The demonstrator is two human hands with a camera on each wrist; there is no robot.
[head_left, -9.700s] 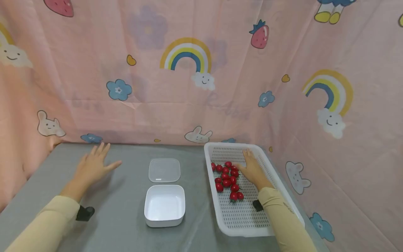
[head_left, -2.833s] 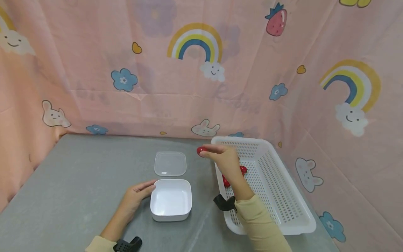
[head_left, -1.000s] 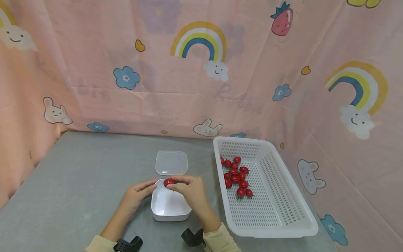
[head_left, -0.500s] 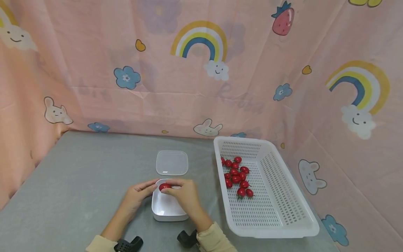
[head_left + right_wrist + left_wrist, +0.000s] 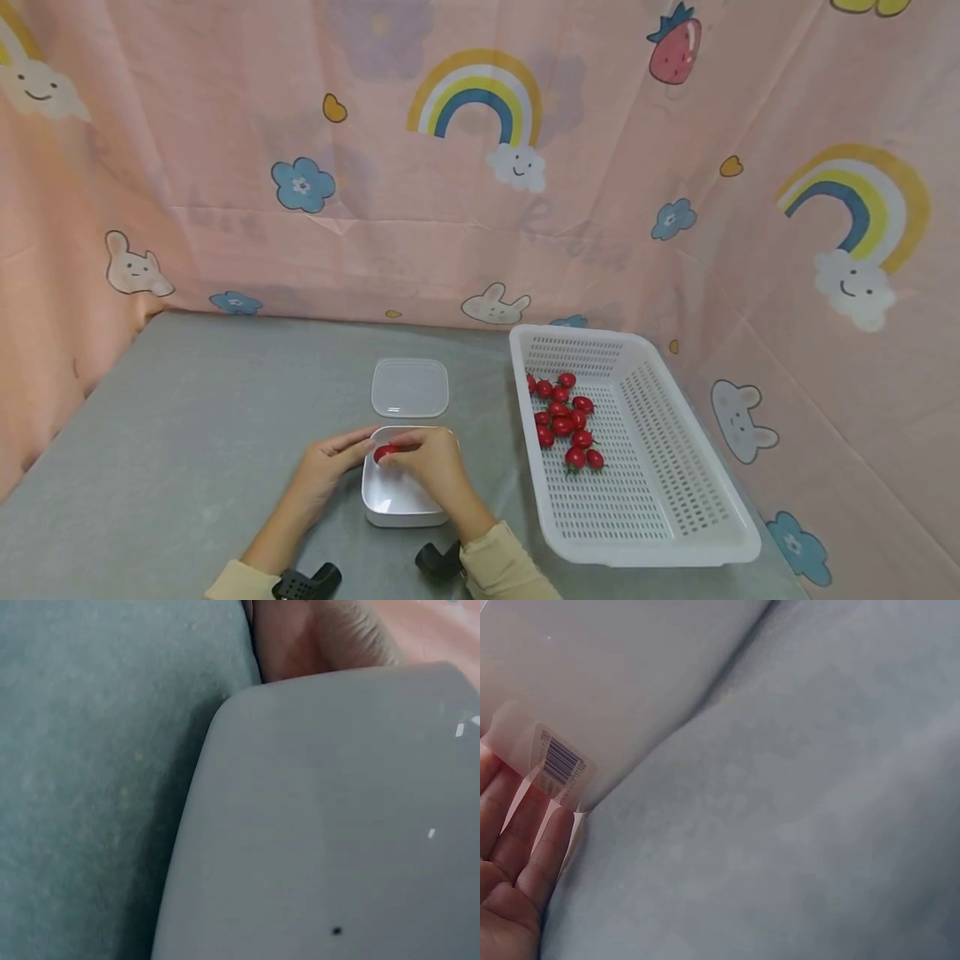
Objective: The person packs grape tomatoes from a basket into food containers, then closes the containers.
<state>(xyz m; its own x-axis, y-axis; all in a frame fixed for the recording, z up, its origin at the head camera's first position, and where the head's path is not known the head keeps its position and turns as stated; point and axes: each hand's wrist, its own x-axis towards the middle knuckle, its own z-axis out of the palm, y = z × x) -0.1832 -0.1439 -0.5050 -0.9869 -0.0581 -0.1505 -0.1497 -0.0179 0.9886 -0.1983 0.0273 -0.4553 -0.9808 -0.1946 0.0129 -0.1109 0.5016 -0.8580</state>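
My right hand [image 5: 431, 462] pinches a red cherry tomato [image 5: 385, 452] between thumb and fingers, inside the far left part of a white lidless square box [image 5: 401, 500]. My left hand [image 5: 322, 471] touches the box's left side near its far corner. In the left wrist view the fingers of this hand [image 5: 517, 862] lie fairly straight against the box wall, beside a barcode label [image 5: 559, 761]. A large part of the right wrist view is the box's outer wall [image 5: 315, 802]. Whether the tomato touches the box floor cannot be seen.
A clear lid [image 5: 409, 388] lies flat just behind the box. To the right stands a white perforated basket [image 5: 637, 475] holding several cherry tomatoes [image 5: 561, 427] on its left side. Grey cloth covers the table [image 5: 202, 417]; a patterned pink curtain [image 5: 225, 125] hangs behind.
Since earlier, the right hand has brought a tomato from the basket to the box. Over the last second it moved slightly left and lower within it. The left hand stayed at the box.
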